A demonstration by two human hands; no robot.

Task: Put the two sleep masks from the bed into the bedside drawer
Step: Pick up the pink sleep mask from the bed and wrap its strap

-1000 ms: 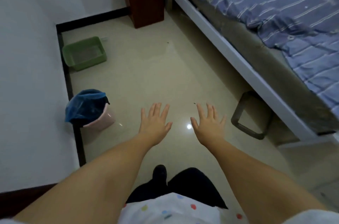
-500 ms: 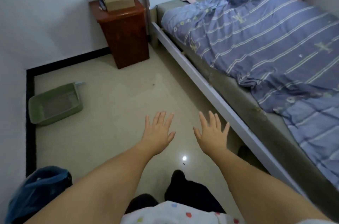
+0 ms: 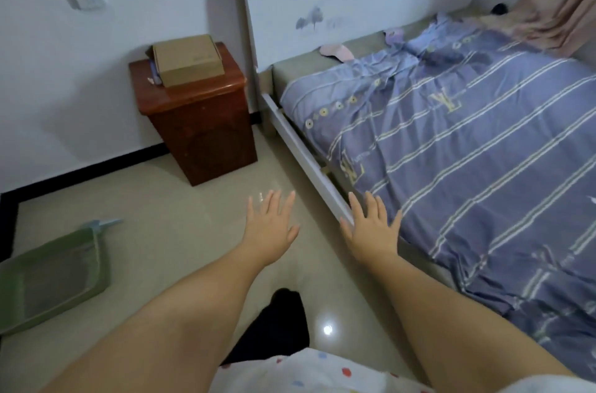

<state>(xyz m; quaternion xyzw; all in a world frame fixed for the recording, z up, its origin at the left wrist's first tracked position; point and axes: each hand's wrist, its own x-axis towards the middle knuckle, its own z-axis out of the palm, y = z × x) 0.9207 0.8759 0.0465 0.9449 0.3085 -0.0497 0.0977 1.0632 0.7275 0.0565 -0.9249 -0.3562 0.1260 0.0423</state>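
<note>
Near the headboard, a pink fabric sleep mask (image 3: 336, 52) lies on the bed (image 3: 483, 141), likely awaiting collection. Both hands (image 3: 270, 225) (image 3: 371, 226) hover spread and empty.

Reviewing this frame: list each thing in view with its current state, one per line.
Left hand: open, empty.
Right hand: open, empty.
Pink sleep mask: lying by the headboard.
Lilac sleep mask: lying by the headboard.
Red-brown wooden bedside cabinet: shut.
Brown cardboard box: closed, on cabinet.

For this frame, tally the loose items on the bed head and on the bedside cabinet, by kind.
Sleep masks on the bed: 2, pink sleep mask and purple sleep mask
Cardboard box on the bedside cabinet: 1
Total: 3
</note>
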